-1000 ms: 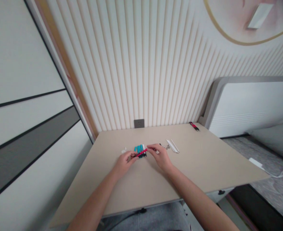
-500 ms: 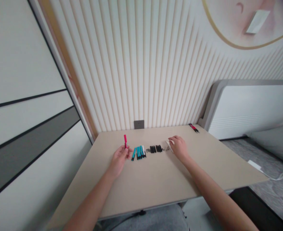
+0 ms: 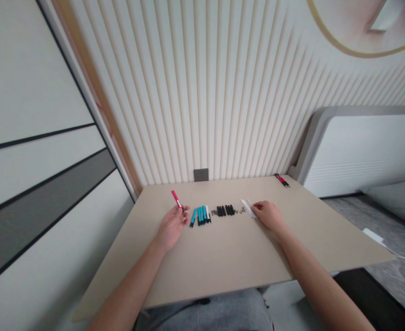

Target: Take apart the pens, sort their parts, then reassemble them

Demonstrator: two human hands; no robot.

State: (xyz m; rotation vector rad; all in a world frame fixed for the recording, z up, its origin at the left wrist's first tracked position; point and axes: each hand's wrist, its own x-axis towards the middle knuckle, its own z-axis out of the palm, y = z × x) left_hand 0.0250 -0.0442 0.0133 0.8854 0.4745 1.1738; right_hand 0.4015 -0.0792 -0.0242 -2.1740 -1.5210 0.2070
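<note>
My left hand (image 3: 171,228) pinches a pinkish-red pen barrel (image 3: 176,198) above the table, its free end tilted up and to the left. My right hand (image 3: 268,214) is closed at some thin white sticks (image 3: 246,207), like pen refills, its fingertips on one of them. Blue pen barrels (image 3: 201,214) with black ends lie in a row right of my left hand, and a white one (image 3: 207,212) lies at their side. Farther right are several short black tubes (image 3: 226,210). Tiny dark pieces (image 3: 214,212) and small metal-looking bits (image 3: 241,210) lie on either side of the tubes.
Two red-and-black pens (image 3: 282,180) rest at the back right of the beige table (image 3: 216,257). A ribbed wall with a dark socket (image 3: 201,174) stands behind it. Left is a white cabinet (image 3: 51,220); right is a bed with a pale headboard (image 3: 371,151).
My right hand has shifted slightly right, and more white sticks show beside its fingers. The red barrel in my left hand has tipped further left. The view has moved a little.
</note>
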